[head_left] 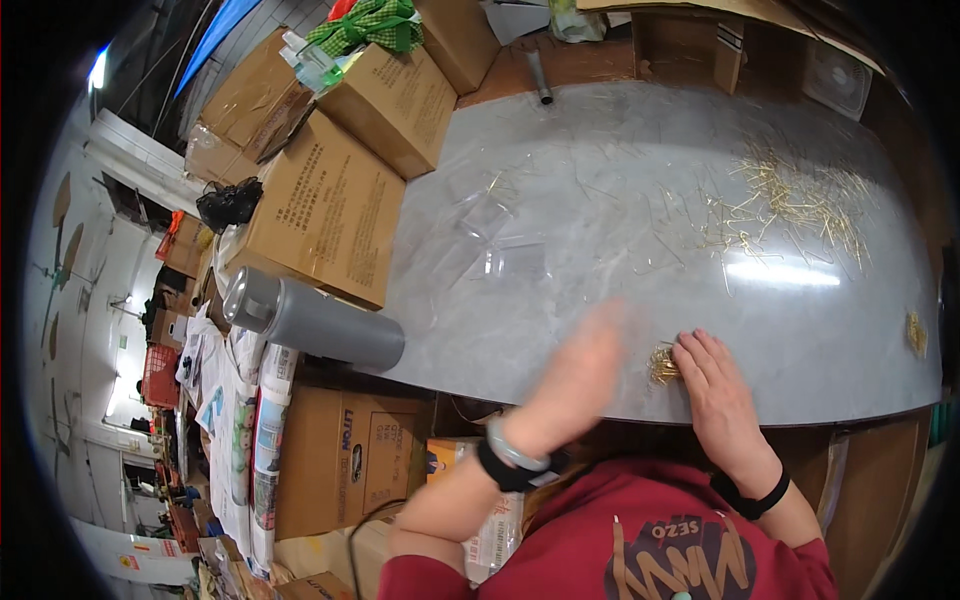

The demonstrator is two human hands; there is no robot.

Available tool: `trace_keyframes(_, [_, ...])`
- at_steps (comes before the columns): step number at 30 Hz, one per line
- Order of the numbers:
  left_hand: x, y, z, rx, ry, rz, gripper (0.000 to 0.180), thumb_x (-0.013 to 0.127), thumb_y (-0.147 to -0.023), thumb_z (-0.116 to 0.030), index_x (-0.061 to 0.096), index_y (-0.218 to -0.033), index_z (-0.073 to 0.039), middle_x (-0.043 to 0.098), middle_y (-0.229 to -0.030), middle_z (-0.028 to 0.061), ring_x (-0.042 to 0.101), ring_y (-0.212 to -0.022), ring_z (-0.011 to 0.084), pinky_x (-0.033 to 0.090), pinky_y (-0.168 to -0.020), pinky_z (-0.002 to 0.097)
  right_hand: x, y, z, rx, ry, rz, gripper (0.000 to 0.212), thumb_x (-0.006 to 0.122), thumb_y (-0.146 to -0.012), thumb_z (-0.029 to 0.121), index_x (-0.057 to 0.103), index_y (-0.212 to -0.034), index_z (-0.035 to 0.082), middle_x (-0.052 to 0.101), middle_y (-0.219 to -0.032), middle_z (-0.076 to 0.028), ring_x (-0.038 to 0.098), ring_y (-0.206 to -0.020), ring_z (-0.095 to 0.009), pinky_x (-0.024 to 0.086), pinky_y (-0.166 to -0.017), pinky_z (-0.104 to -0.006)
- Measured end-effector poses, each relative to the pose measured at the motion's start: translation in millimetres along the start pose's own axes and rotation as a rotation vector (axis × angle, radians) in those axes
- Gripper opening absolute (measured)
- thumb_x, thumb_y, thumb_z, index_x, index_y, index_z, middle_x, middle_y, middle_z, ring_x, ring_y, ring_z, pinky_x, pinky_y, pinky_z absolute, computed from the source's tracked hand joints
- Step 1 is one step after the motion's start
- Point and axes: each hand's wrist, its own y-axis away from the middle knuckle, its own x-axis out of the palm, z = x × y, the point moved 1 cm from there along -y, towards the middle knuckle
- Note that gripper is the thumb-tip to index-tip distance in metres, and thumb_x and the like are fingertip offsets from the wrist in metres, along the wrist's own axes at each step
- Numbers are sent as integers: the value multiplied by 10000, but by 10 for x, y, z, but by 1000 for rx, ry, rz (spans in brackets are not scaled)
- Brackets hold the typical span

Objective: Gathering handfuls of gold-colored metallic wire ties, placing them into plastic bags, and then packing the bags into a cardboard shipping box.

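Observation:
A small bundle of thin gold-coloured wire pieces [662, 366] sits near the front edge of the grey table [480, 340]. My right hand [715, 390] lies beside it with fingers stretched out, their tips touching or very near its right side. My left hand [588, 365] is over the table to the left of the bundle, smeared by motion, so its fingers cannot be made out. Many more gold wire pieces [790, 205] are spread in a loose heap at the far right. Another small gold bundle [915, 334] rests at the right edge.
Clear plastic bags [500, 255] lie flat left of centre. A grey bottle [325, 322] is at the table's left edge, next to cardboard boxes [325, 205]. At the back are a short dark tube [540, 78] and a white fan [838, 80].

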Motion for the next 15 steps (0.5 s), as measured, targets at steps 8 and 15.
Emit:
trace_keyframes(8, [-858, -365, 1292, -742, -239, 2, 356, 701, -922, -243, 619, -905, 102, 676, -770, 269, 695, -735, 446, 574, -689, 467, 17, 34, -6, 1, -70, -119, 447, 543, -866, -44, 570, -1313, -41, 598, -1326, -202, 537, -1288, -406, 428, -1115, -487])
trace_keyframes(15, [-589, -134, 655, -867, 1052, -202, 142, 624, -959, -54, 522, -871, -9, 691, -979, 224, 748, -883, 303, 635, -702, 342, -24, 40, -15, 15, -61, -121, 417, 559, -864, -48, 590, -1279, -32, 608, -1307, -175, 565, -1260, -373, 447, -1101, -478])
